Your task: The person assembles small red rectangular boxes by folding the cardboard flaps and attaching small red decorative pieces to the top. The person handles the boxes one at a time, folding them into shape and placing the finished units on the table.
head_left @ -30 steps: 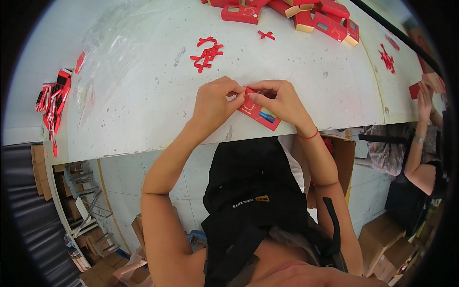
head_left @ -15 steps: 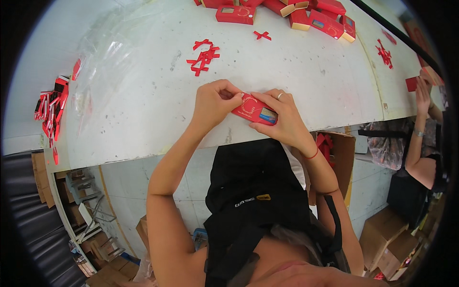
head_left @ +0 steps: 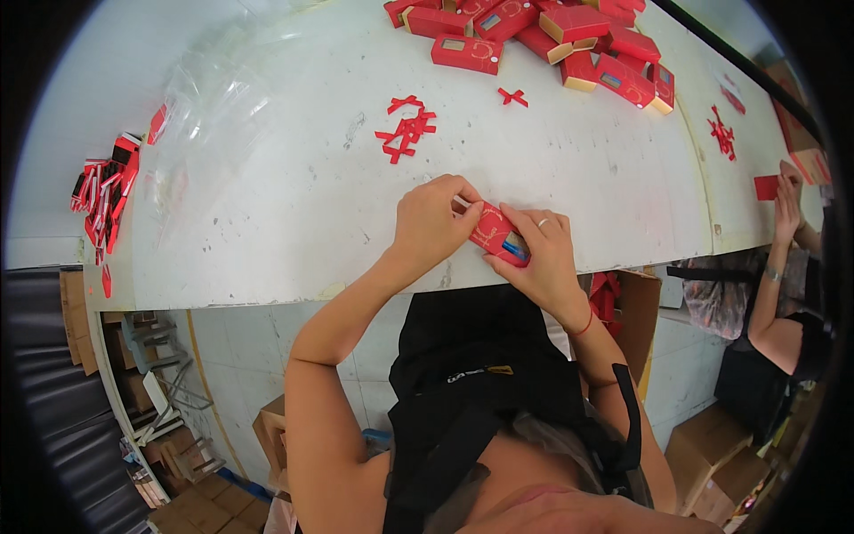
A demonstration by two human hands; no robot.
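One broad white table (head_left: 302, 214), scuffed with dark marks, fills most of the upper view, its front edge running just ahead of the person's black apron (head_left: 480, 356). Crumpled clear plastic (head_left: 213, 98) spreads over its far left side. Toward the far right, a loose heap of red boxes (head_left: 614, 80) lies tumbled together, several showing gold ends and small windows. Below the table edge, right of the apron, an open brown carton (head_left: 638, 311) contains red items. Red-and-black pieces (head_left: 108, 191) are piled at the table's left end. At the far right, a co-worker's hands (head_left: 786, 205) are beside a red piece (head_left: 766, 188).

The right hand (head_left: 544, 254), with a ring on one finger and a red cord at the wrist, grips a red windowed box (head_left: 490, 230) between thumb and fingers, just above or on the table near its front edge; I cannot tell which. The left hand (head_left: 433, 214) has its thumb and forefinger closed together at the box's left end; what lies between them is hidden. Beyond the hands lies a cluster of red bows (head_left: 407, 133), and one single bow (head_left: 512, 97) sits apart, nearer the heap.
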